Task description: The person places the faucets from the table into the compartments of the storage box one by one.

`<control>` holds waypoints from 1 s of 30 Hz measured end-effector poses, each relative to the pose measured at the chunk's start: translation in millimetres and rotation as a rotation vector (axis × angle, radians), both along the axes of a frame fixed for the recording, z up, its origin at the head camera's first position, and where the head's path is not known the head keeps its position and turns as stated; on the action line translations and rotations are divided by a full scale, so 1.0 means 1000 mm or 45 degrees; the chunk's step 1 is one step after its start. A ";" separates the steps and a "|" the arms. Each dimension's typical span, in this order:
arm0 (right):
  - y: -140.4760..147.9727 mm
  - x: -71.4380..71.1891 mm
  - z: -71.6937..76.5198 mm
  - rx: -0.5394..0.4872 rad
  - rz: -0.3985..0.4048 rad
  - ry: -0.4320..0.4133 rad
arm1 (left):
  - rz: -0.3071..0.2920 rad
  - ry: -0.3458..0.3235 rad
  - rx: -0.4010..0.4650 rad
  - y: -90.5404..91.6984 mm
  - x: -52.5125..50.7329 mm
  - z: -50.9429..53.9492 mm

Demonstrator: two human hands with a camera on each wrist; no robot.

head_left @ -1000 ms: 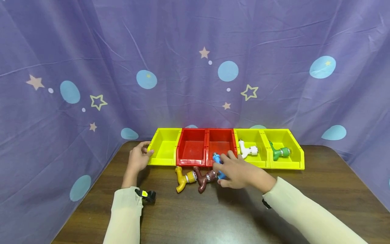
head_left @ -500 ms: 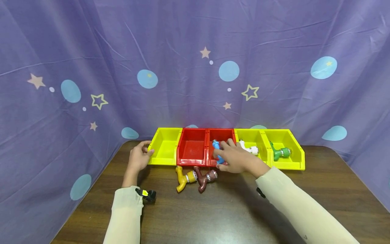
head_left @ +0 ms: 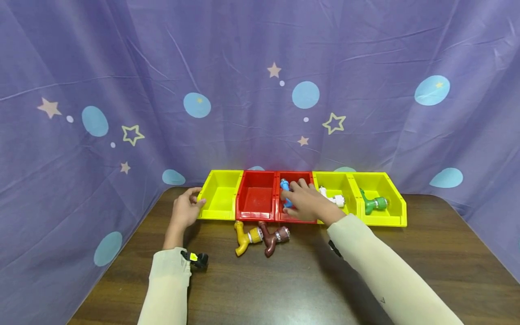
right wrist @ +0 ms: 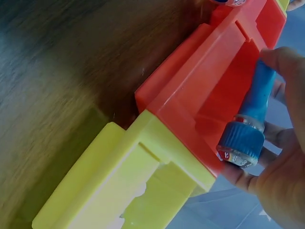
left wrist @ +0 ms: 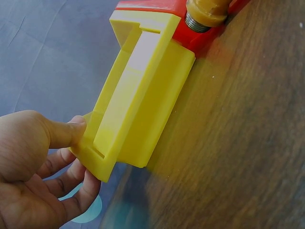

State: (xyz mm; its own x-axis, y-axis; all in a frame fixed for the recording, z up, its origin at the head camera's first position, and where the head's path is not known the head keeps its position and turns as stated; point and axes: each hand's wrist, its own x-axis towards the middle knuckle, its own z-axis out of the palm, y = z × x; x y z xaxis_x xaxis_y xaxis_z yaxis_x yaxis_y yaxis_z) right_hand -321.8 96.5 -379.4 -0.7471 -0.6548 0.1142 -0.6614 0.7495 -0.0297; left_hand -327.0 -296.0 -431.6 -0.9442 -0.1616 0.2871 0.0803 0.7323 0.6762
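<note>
My right hand (head_left: 306, 201) holds a blue tap (head_left: 286, 192) inside the right-hand red bin (head_left: 296, 175). In the right wrist view the thumb lies on the blue tap (right wrist: 252, 112) near one end, with the fingers round its far side. My left hand (head_left: 187, 209) pinches the outer side wall of the leftmost yellow bin (head_left: 221, 173); in the left wrist view the thumb presses the rim of that yellow bin (left wrist: 143, 86) and the fingers lie behind it. A yellow tap (head_left: 243, 239) and a maroon tap (head_left: 271, 239) lie on the table before the red bins.
Another red bin (head_left: 257, 173) stands between the leftmost yellow bin and the right-hand red one. Two yellow bins on the right hold a white tap (head_left: 336, 200) and a green tap (head_left: 371, 204). A purple curtain (head_left: 252, 90) hangs behind the brown table (head_left: 260, 289).
My right hand has carried the blue tap from the table in front of the bins up and back into the right-hand red bin. My left hand has stayed on the yellow bin.
</note>
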 end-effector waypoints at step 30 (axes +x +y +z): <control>-0.022 -0.032 -0.027 0.057 -0.282 -0.162 | 0.019 -0.038 0.015 0.002 0.001 0.002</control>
